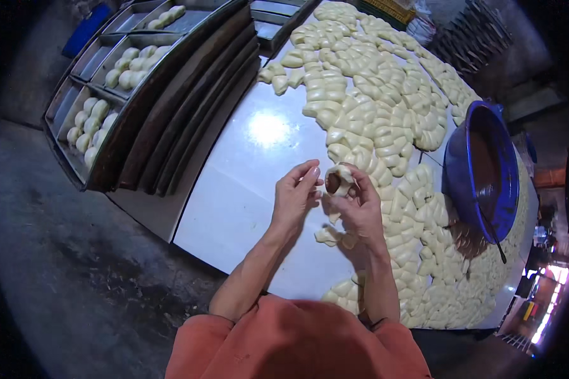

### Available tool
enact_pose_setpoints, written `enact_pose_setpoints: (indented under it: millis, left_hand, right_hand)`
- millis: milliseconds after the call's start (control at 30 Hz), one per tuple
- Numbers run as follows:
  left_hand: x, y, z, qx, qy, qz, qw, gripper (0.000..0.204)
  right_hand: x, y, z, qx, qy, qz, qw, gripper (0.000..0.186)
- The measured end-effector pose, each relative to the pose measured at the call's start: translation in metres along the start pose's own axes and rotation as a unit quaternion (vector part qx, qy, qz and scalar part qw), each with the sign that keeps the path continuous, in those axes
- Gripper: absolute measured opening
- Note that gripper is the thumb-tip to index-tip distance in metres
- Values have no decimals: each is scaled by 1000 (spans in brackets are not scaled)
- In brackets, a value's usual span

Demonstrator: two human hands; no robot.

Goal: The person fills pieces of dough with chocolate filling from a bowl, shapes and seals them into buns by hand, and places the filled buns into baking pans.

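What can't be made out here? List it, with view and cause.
All in the head view:
- Underside of the filled dough piece: covered by the right hand.
- Depth of the brown filling in the blue basin: its opaque surface hides it.
- Insides of the lower trays: covered by those above.
- Far background at right: glare, too small.

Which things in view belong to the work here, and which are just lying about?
Part of the work:
- filled dough in the right hand
- dough pieces on the table
- blue tub of brown filling
- dough balls in trays, probably

Apparently just lying about:
- yellowish crate
- blue object, upper left
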State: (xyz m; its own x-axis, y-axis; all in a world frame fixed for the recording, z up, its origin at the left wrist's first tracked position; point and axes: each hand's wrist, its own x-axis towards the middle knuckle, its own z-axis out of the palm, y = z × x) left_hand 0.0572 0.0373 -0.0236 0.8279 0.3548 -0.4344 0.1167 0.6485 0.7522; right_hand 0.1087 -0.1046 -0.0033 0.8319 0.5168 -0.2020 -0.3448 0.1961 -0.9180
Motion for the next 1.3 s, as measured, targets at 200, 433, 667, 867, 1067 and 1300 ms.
enact_pose_setpoints:
  millis: [200, 433, 667, 867, 1067, 1300]
  left_hand:
    - [-11, 9, -7, -30, -54, -65, 996, 32]
    - [-13, 19, -20, 57, -18, -1, 998, 35]
    - [-15, 7, -27, 13, -78, -71, 994, 34]
    - [-27, 24, -29, 58, -76, -56, 994, 34]
    - [-32, 18, -24, 300, -64, 119, 944, 37]
    - [-15, 28, -11, 137, -66, 25, 988, 31]
  right_hand:
    - [-1, -2, 10, 74, 19, 55, 996, 64]
    - [-6, 18, 17, -9, -1, -19, 1000, 75]
    - [-9, 12, 25, 81, 16, 24, 996, 70]
    - [-12, 24, 34, -236, 23, -143, 961, 56]
    - [-11, 35, 29, -327, 112, -226, 911, 24]
    - [-15, 10, 41, -41, 89, -2, 995, 21]
